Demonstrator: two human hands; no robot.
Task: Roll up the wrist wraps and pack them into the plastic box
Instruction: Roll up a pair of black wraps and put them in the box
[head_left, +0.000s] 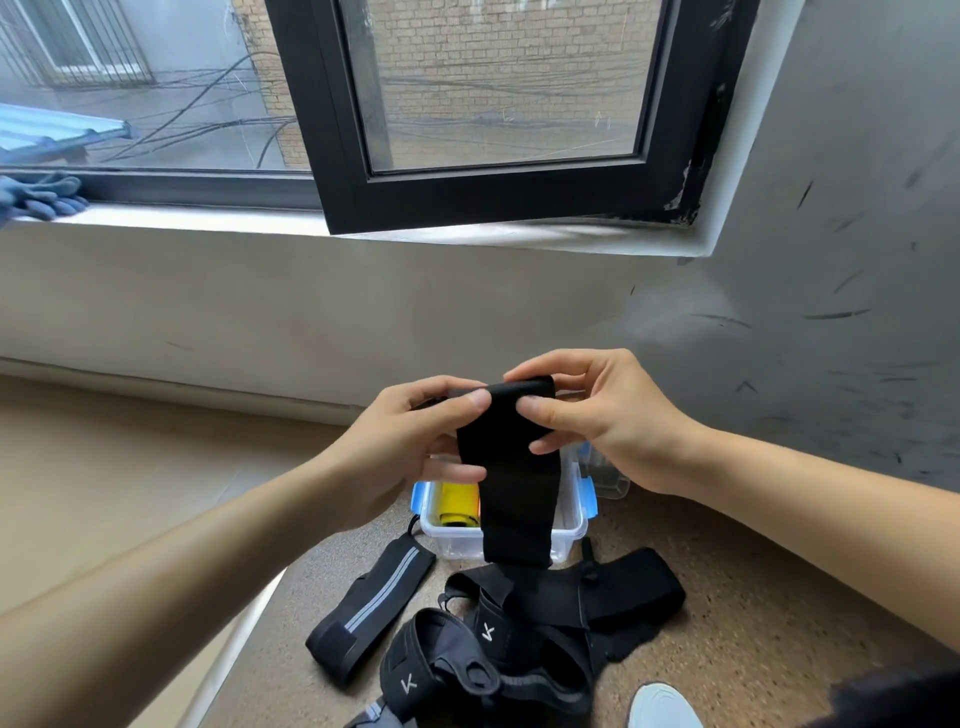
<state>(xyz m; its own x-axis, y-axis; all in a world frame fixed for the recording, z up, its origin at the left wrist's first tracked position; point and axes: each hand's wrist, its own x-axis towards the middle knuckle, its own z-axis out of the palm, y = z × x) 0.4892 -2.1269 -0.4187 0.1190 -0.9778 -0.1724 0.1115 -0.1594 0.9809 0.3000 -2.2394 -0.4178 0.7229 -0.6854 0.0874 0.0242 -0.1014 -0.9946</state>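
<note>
Wrist wrap (511, 483) hangs limp over the plastic box (569, 512) — soft, light, elastic cloth. Left hand (415, 441) and right hand (597, 415) both pinch its top edge — grip there to roll tightly.

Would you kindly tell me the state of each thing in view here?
Held wrist wrap: hanging unrolled from both hands.
Left hand: pinching the wrap's top.
Right hand: pinching the wrap's top.
Plastic box: open, yellow item inside.
Striped wrap: unrolled, on the floor.
Wrap pile: unrolled, tangled.
Window: swung open.
</note>
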